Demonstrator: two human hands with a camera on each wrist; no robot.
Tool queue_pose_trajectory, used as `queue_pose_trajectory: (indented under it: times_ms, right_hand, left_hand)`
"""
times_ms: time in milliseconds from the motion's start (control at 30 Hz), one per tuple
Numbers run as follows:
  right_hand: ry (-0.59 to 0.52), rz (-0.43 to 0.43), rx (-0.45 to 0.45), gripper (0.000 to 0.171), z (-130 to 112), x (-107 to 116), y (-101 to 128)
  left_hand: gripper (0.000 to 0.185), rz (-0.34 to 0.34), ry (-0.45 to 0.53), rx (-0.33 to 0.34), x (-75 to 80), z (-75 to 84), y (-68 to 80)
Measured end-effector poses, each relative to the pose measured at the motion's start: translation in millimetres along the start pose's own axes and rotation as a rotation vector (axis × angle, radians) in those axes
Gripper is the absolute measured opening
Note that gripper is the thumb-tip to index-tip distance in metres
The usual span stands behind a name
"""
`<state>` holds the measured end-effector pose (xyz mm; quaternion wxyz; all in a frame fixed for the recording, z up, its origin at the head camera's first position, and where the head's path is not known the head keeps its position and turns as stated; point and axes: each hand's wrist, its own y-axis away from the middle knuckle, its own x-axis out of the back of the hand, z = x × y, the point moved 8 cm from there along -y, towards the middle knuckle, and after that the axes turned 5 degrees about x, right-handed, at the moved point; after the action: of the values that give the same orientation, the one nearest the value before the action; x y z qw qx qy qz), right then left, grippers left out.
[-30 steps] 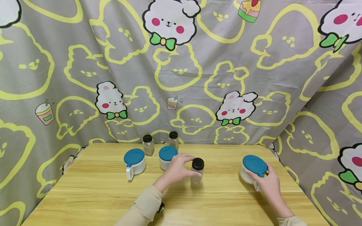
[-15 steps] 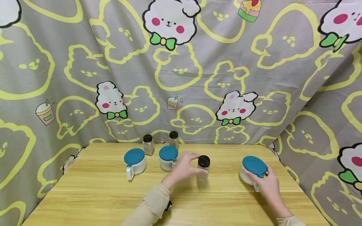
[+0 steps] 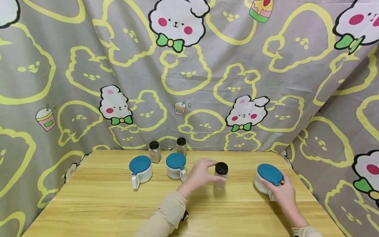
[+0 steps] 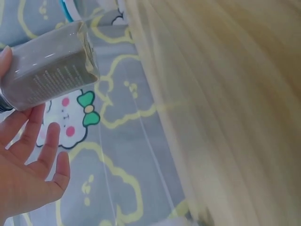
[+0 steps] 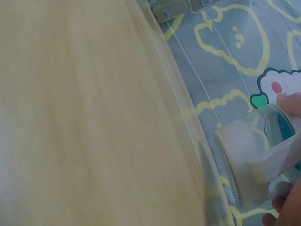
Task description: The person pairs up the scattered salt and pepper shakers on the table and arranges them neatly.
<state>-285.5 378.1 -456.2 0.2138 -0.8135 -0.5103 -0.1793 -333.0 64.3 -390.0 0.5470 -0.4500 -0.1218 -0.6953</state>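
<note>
My left hand (image 3: 200, 175) pinches a small clear spice jar (image 3: 220, 181) with a black lid, thumb on the near side and fingers behind. In the left wrist view this jar (image 4: 49, 66) is filled with grey-brown powder and carries small print; the other fingers spread below it. My right hand (image 3: 283, 195) grips a round clear seasoning pot (image 3: 260, 186) with a blue lid and a handle, at the right of the table. Pale contents show through the pot's wall (image 5: 240, 146) in the right wrist view. Whether either container touches the table is hard to tell.
Two more blue-lidded pots stand at the left, one outer pot (image 3: 140, 169) and one inner pot (image 3: 176, 165). Behind them are two black-lidded jars, a left jar (image 3: 155, 153) and a right jar (image 3: 181, 146). A patterned curtain (image 3: 189, 82) hangs behind the wooden table (image 3: 103, 210).
My left hand has carried the black-lidded jar to the right, away from the inner blue-lidded pot. The pot in my right hand has shifted slightly right.
</note>
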Motion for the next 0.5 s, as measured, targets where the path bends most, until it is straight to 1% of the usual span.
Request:
queue_pose_trajectory:
  times_ms: [100, 200, 500]
  right_hand:
    - [0.003, 0.003, 0.0, 0.102, 0.6, 2.1, -0.9]
    - [-0.001, 0.007, 0.0, 0.101, 0.8, 3.7, -1.7]
    - [-0.031, 0.021, -0.025, 0.1, 10.3, 5.5, -4.5]
  left_hand:
    - [0.069, 0.014, -0.011, -0.018, -3.5, 5.3, -1.9]
    - [0.07, 0.02, -0.003, -0.022, -6.4, 10.3, -4.0]
    - [0.07, 0.006, 0.049, 0.016, -20.7, 18.0, -10.8]
